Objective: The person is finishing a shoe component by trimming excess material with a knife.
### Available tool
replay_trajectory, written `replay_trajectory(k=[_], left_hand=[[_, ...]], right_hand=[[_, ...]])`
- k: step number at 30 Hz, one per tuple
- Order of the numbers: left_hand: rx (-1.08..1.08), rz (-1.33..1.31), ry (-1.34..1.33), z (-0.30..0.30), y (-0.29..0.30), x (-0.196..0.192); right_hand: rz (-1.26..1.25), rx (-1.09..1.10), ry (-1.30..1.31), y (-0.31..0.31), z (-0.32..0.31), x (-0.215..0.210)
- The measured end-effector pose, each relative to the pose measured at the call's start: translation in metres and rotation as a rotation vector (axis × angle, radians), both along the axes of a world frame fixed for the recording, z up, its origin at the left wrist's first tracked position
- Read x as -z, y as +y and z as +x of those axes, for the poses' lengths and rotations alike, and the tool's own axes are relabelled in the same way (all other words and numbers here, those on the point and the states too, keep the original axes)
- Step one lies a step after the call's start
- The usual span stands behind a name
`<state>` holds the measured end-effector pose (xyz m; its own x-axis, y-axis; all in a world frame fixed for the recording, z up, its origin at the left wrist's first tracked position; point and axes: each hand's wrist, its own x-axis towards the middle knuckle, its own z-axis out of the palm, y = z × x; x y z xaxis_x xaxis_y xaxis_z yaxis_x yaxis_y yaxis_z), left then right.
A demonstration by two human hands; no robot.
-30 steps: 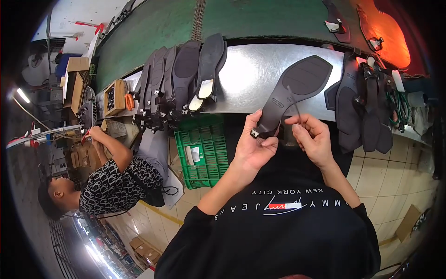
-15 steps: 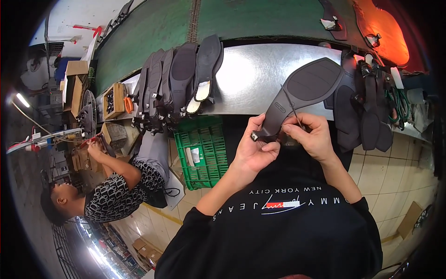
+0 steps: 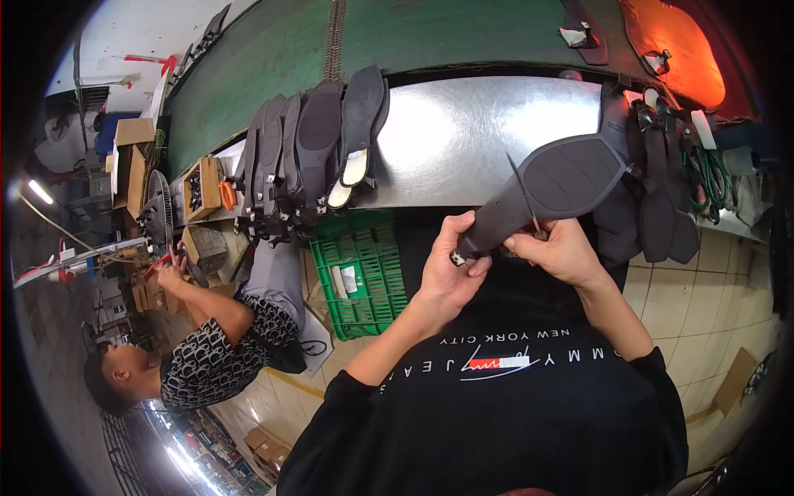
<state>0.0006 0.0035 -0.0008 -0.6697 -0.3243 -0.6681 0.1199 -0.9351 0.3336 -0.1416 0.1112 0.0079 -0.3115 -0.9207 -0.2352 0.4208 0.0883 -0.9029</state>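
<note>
A dark shoe sole (image 3: 571, 178) slants in front of me, its broad ridged forepart up and to the right. My left hand (image 3: 449, 269) is closed around its narrow heel end, where a small pale-and-dark piece sticks out. My right hand (image 3: 562, 252) is pinched beside the sole's near edge, on a thin dark rod (image 3: 520, 183) that crosses the sole's face. Whether the rod is a tool or a strip I cannot tell. Fingers of my left hand hide part of the heel end.
A metal shelf (image 3: 447, 124) lies beyond the sole, before a green conveyor belt (image 3: 430, 37). Several dark soles (image 3: 318, 124) lean at the left; more soles (image 3: 657, 194) hang at the right. A green crate (image 3: 364, 289) stands below. A co-worker (image 3: 219, 331) works at far left.
The sole has turned in my hands, its forepart moving right and down. The thin rod still crosses it. Both hands keep their hold.
</note>
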Motion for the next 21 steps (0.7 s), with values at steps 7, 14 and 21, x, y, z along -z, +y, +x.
replay_trajectory(k=[7, 14, 21], left_hand=[[-0.178, -0.211, -0.181, -0.011, 0.007, 0.0], [-0.197, -0.166, -0.059, -0.015, 0.008, 0.001], [-0.216, -0.076, -0.041, -0.008, -0.001, -0.006]], right_hand=[[0.126, 0.121, -0.027, -0.005, 0.012, 0.011], [0.06, 0.349, 0.193, -0.017, 0.03, 0.014], [-0.032, 0.297, 0.529, -0.017, 0.023, 0.018]])
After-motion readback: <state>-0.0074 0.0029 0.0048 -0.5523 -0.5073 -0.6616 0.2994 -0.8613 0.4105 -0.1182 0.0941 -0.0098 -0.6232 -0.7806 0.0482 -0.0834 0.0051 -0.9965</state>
